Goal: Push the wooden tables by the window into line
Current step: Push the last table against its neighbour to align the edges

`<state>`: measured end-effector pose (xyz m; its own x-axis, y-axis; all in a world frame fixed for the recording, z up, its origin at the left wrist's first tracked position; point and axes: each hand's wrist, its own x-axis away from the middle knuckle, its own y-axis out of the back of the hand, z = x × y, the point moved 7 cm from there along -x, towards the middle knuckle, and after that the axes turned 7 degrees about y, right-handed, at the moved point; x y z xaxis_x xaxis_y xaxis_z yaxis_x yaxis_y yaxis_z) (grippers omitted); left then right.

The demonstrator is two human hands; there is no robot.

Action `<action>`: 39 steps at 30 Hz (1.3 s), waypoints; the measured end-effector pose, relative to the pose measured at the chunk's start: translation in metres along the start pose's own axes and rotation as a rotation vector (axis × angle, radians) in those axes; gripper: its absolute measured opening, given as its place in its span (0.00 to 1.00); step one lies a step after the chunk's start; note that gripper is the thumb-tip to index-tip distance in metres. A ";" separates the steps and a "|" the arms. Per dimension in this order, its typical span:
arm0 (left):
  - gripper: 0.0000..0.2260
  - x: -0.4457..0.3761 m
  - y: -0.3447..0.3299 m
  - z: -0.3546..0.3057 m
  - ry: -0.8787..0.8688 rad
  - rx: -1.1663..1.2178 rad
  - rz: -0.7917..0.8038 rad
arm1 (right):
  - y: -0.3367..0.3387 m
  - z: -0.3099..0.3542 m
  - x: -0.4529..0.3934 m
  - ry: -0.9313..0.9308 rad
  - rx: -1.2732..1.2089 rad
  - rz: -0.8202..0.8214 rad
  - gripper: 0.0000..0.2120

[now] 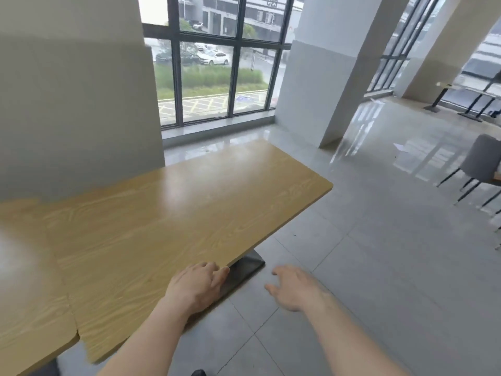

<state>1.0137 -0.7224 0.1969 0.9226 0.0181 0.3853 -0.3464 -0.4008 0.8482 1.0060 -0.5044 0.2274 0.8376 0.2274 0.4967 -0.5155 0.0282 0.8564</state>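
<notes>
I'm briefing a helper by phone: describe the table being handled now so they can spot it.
Start at the big window. The wooden table runs from it toward the camera. Unlike its neighbour on the left, it has the left hand on its near corner and a dark base showing.

Two light wooden tables (168, 218) stand edge to edge, their near edges slightly offset.

A wooden counter (168, 218) stands in front of the window (217, 63), its far end toward the glass, with a second counter (29, 280) touching its left side. A pillar (76, 90) rises behind them at left; another pillar (325, 71) stands right of the window. The left hand (198, 286) rests on the counter's near edge, above its base plate (241, 272). The right hand (295, 289) hovers over the floor (379, 267). A chair (479, 164) sits far right.
</notes>
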 end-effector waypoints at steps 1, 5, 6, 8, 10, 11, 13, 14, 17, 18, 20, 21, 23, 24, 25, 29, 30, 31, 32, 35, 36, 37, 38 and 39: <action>0.27 -0.014 0.007 0.015 0.044 0.032 0.001 | 0.007 0.013 -0.024 0.035 0.027 0.023 0.26; 0.28 -0.057 0.031 0.080 0.221 0.131 -0.049 | 0.029 0.074 -0.114 0.186 0.067 0.056 0.26; 0.28 -0.064 0.034 0.096 0.271 0.143 -0.071 | 0.031 0.089 -0.132 0.231 0.074 0.056 0.25; 0.28 -0.070 0.034 0.125 0.363 0.143 -0.111 | 0.031 0.116 -0.161 0.313 0.104 0.048 0.25; 0.27 -0.071 0.030 0.147 0.445 0.154 -0.158 | 0.026 0.139 -0.186 0.387 0.124 0.041 0.25; 0.26 -0.072 0.027 0.155 0.478 0.160 -0.181 | 0.022 0.149 -0.198 0.423 0.136 0.037 0.25; 0.26 -0.069 0.018 0.167 0.533 0.167 -0.233 | 0.010 0.166 -0.217 0.498 0.154 0.021 0.25; 0.26 -0.066 0.012 0.172 0.559 0.168 -0.268 | 0.003 0.174 -0.224 0.538 0.158 0.008 0.25; 0.26 -0.060 -0.010 0.183 0.613 0.143 -0.363 | -0.024 0.194 -0.241 0.636 0.161 -0.041 0.27; 0.27 -0.059 -0.019 0.187 0.617 0.124 -0.381 | -0.034 0.198 -0.246 0.657 0.160 -0.058 0.27; 0.29 -0.062 -0.039 0.194 0.621 0.098 -0.417 | -0.056 0.205 -0.254 0.696 0.160 -0.092 0.28; 0.29 -0.064 -0.049 0.198 0.623 0.092 -0.435 | -0.067 0.207 -0.257 0.721 0.161 -0.110 0.28; 0.28 -0.071 -0.066 0.206 0.621 0.087 -0.470 | -0.089 0.211 -0.263 0.771 0.168 -0.147 0.29; 0.28 -0.075 -0.073 0.209 0.622 0.083 -0.488 | -0.099 0.212 -0.266 0.787 0.167 -0.166 0.29; 0.27 -0.078 -0.079 0.212 0.624 0.076 -0.506 | -0.108 0.211 -0.270 0.798 0.158 -0.191 0.29; 0.27 -0.093 -0.099 0.227 0.626 0.060 -0.533 | -0.132 0.205 -0.288 0.821 0.144 -0.291 0.29; 0.27 -0.094 -0.103 0.230 0.630 0.062 -0.538 | -0.135 0.204 -0.289 0.828 0.135 -0.328 0.29; 0.27 -0.095 -0.106 0.231 0.635 0.069 -0.543 | -0.137 0.201 -0.289 0.832 0.123 -0.362 0.29; 0.27 -0.095 -0.108 0.232 0.643 0.071 -0.555 | -0.139 0.200 -0.290 0.833 0.117 -0.388 0.29; 0.27 -0.096 -0.107 0.231 0.647 0.079 -0.590 | -0.140 0.199 -0.292 0.832 0.115 -0.431 0.29; 0.27 -0.096 -0.106 0.230 0.648 0.082 -0.593 | -0.140 0.200 -0.291 0.834 0.117 -0.437 0.29; 0.27 -0.095 -0.106 0.231 0.650 0.083 -0.596 | -0.139 0.199 -0.291 0.834 0.114 -0.442 0.29; 0.27 -0.095 -0.106 0.231 0.652 0.087 -0.599 | -0.138 0.199 -0.291 0.832 0.114 -0.447 0.29; 0.27 -0.095 -0.105 0.231 0.652 0.093 -0.601 | -0.137 0.200 -0.291 0.832 0.120 -0.449 0.29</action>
<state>1.0016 -0.8932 -0.0126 0.6544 0.7551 0.0393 0.2060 -0.2280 0.9516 0.8689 -0.7690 -0.0066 0.5322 0.8405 -0.1018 -0.1166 0.1919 0.9745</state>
